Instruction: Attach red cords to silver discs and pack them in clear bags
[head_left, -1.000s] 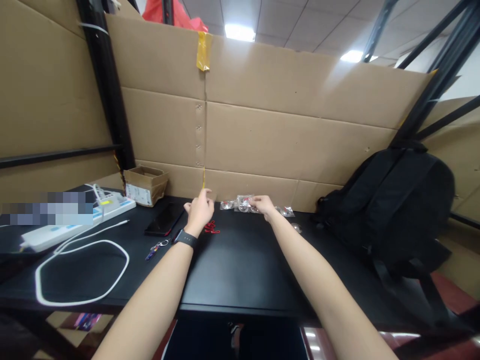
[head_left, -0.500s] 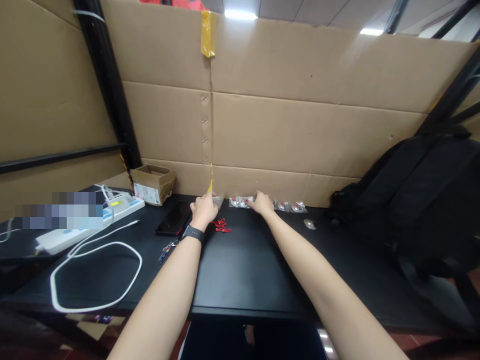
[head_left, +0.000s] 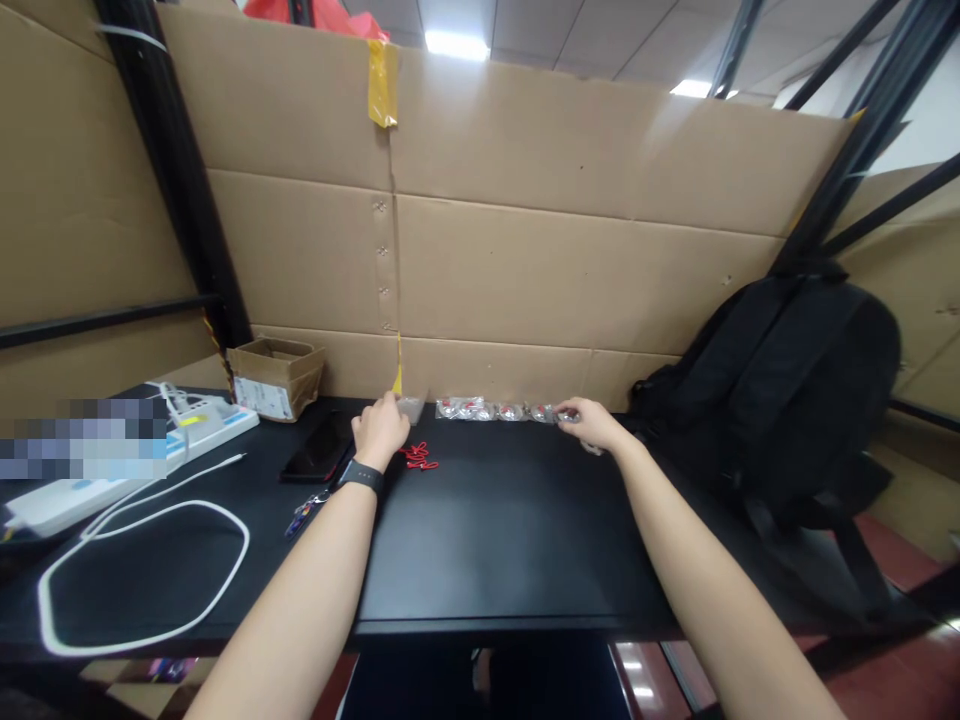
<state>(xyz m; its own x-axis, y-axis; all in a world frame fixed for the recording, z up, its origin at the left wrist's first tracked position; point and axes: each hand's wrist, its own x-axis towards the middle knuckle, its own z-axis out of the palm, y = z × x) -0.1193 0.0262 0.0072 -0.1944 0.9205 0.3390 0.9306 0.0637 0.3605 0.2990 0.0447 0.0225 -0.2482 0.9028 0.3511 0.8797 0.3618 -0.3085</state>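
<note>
Along the back of the black table runs a row of small clear packets [head_left: 508,411] with round silvery pieces and red bits inside. My right hand [head_left: 591,424] is at the right end of this row, thumb and fingers closed on the last packet [head_left: 568,415], which they partly cover. A round clear piece [head_left: 592,448] lies partly hidden under that hand. At the left, my left hand [head_left: 381,432] has its fingers curled at the edge of a clear plastic bag [head_left: 412,408]; its fingertips are mostly hidden. Red cords [head_left: 418,457] lie just right of my left wrist.
A black phone [head_left: 318,447] and a keychain [head_left: 304,512] lie left of my left arm. Farther left are a small open cardboard box [head_left: 276,376], a white power strip [head_left: 97,490] and a looped white cable [head_left: 247,545]. A black backpack [head_left: 780,370] stands at right; cardboard panels [head_left: 525,270] rise behind.
My right hand has moved right along the row, from the middle packets to the right end, uncovering the middle ones. My left hand stays by the plastic bag. The view has shifted rightward.
</note>
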